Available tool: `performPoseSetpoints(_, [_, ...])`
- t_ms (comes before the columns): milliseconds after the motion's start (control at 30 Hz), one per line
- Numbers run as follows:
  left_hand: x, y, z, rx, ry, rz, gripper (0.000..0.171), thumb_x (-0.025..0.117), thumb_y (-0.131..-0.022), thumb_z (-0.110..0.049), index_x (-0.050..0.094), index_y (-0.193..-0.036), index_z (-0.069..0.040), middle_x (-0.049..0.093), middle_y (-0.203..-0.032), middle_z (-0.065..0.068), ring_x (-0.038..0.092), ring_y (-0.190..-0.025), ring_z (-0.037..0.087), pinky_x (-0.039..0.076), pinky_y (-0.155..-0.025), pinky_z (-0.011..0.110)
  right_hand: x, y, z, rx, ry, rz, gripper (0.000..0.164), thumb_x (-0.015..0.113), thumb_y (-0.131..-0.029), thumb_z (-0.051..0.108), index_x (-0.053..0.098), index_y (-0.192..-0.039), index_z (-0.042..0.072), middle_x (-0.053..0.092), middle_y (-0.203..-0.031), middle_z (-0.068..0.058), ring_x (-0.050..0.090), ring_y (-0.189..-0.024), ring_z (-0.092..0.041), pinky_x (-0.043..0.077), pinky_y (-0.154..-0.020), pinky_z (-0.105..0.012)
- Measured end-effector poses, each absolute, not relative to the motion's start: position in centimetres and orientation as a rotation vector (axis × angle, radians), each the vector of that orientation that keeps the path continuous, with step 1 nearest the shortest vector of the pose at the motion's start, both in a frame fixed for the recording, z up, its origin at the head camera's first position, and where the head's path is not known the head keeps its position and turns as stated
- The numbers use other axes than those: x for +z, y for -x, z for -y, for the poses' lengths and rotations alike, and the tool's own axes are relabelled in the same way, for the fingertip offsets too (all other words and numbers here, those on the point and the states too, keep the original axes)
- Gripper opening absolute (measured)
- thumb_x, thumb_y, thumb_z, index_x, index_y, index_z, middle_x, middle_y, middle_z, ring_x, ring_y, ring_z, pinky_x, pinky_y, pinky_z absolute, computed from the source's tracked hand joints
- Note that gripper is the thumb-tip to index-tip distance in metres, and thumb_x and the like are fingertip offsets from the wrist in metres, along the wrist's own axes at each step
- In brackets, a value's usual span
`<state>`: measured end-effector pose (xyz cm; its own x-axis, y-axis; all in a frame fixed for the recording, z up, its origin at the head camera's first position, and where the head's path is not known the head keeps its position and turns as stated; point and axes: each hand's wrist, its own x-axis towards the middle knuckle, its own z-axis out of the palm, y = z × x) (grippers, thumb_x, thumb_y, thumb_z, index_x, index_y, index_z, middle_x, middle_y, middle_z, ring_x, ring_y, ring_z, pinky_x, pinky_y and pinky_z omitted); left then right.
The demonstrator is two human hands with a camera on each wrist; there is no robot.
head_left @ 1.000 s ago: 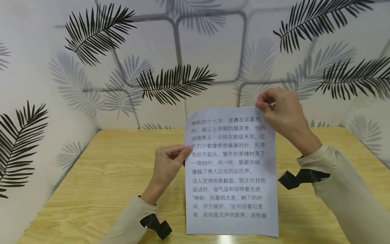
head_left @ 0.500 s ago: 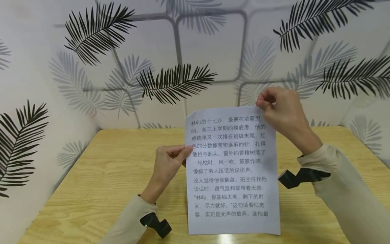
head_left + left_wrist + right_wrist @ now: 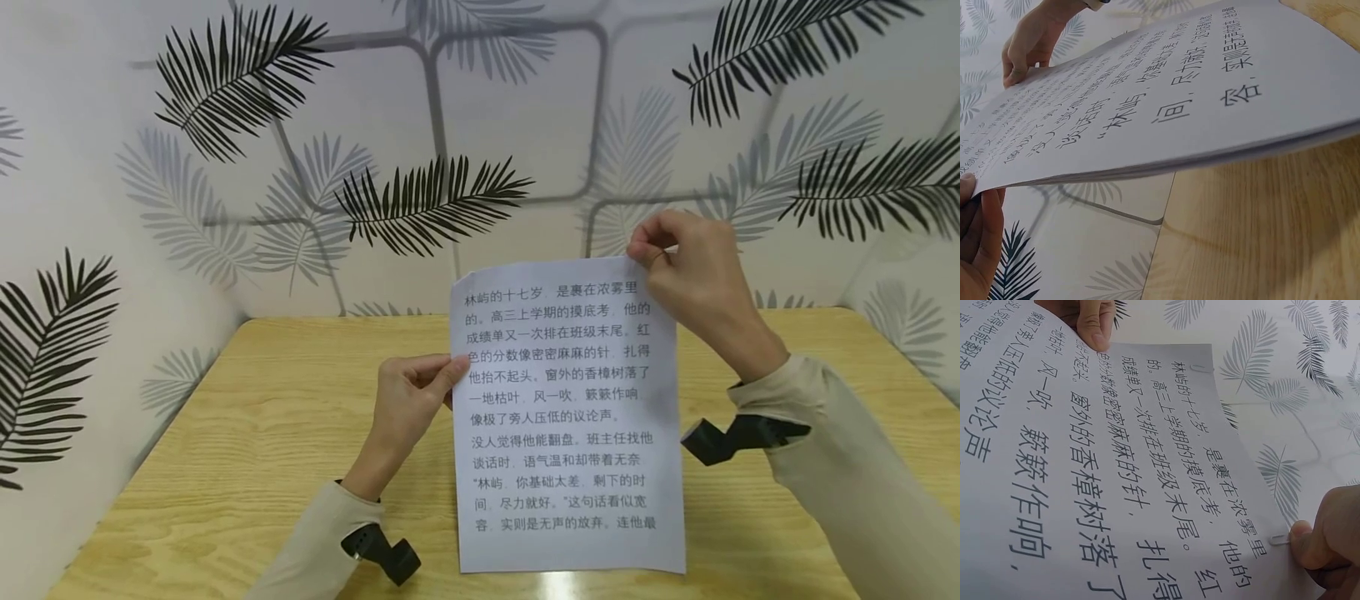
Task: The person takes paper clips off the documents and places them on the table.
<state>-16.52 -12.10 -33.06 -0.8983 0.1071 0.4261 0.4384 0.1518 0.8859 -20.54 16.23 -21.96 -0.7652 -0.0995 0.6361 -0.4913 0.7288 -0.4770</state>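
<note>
A stack of printed paper sheets point(image 3: 562, 417) is held up over the table, its layers showing along the edge in the left wrist view. My left hand point(image 3: 412, 404) pinches its left edge, thumb in front and fingers behind. At the top edge, toward the right corner, my right hand point(image 3: 697, 283) pinches a small pale paper clip point(image 3: 1279, 539), whose looped end lies over the front sheet; the rest is hidden under the thumb. A second paper clip point(image 3: 1199, 367) sits on the top edge near the left corner.
The light wooden table point(image 3: 262, 433) spreads beneath the hands and paper. Behind it rises a pale wall point(image 3: 517, 125) with a palm-leaf pattern. A black wrist camera point(image 3: 382, 554) is strapped to the left sleeve, another black camera point(image 3: 742, 437) to the right.
The paper stack and both hands have shifted slightly, ending a little left and up in the head view. Both grips look the same.
</note>
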Motion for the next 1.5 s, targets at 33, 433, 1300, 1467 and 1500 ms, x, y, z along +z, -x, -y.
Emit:
performPoseSetpoints(33, [-33.04, 16.51, 12.08, -1.811, 0.528, 2.167, 0.015, 0.066, -0.09, -0.002, 0.073, -0.096, 0.01, 0.071, -0.076, 0.021, 0.064, -0.053, 0.013, 0.054, -0.052, 0.026, -21.91, 20.51, -16.21, 0.878, -0.436, 2.342, 0.006, 0.065, -0.087, -0.004, 0.064, -0.081, -0.002, 0.067, -0.079, -0.017, 0.063, -0.077, -0.025, 0.036, -0.063, -0.013])
performPoseSetpoints(433, [-32.84, 16.34, 12.07, -1.795, 0.534, 2.164, 0.014, 0.065, -0.091, -0.002, 0.073, -0.095, 0.01, 0.07, -0.075, 0.021, 0.063, -0.052, 0.013, 0.055, -0.051, 0.033, -21.78, 20.53, -16.13, 0.898, -0.393, 2.347, 0.007, 0.063, -0.088, -0.004, 0.064, -0.082, -0.001, 0.066, -0.08, -0.016, 0.061, -0.077, -0.021, 0.038, -0.067, -0.016])
performPoseSetpoints(1300, [-32.65, 16.14, 11.83, -1.805, 0.516, 2.164, 0.014, 0.064, -0.092, -0.002, 0.073, -0.094, 0.009, 0.07, -0.073, 0.02, 0.062, -0.052, 0.013, 0.051, -0.051, 0.023, -21.67, 20.19, -16.77, 0.999, -0.338, 2.362, 0.007, 0.06, -0.091, -0.002, 0.063, -0.086, -0.001, 0.066, -0.085, -0.016, 0.052, -0.07, -0.014, 0.036, -0.064, -0.019])
performPoseSetpoints(1467, [-32.71, 16.12, 11.85, -1.807, 0.523, 2.161, 0.014, 0.065, -0.091, -0.002, 0.073, -0.094, 0.009, 0.07, -0.073, 0.019, 0.062, -0.052, 0.013, 0.051, -0.051, 0.024, -21.66, 20.18, -16.72, 1.014, -0.332, 2.35, 0.007, 0.06, -0.091, -0.003, 0.063, -0.085, -0.001, 0.066, -0.085, -0.016, 0.053, -0.07, -0.011, 0.037, -0.064, -0.018])
performPoseSetpoints(1500, [-32.7, 16.11, 11.84, -1.805, 0.527, 2.161, 0.014, 0.065, -0.091, -0.002, 0.073, -0.094, 0.009, 0.07, -0.073, 0.019, 0.062, -0.052, 0.013, 0.051, -0.051, 0.024, -21.63, 20.15, -16.76, 1.015, -0.328, 2.349, 0.007, 0.059, -0.091, -0.003, 0.063, -0.085, -0.002, 0.066, -0.085, -0.016, 0.054, -0.07, -0.01, 0.038, -0.064, -0.017])
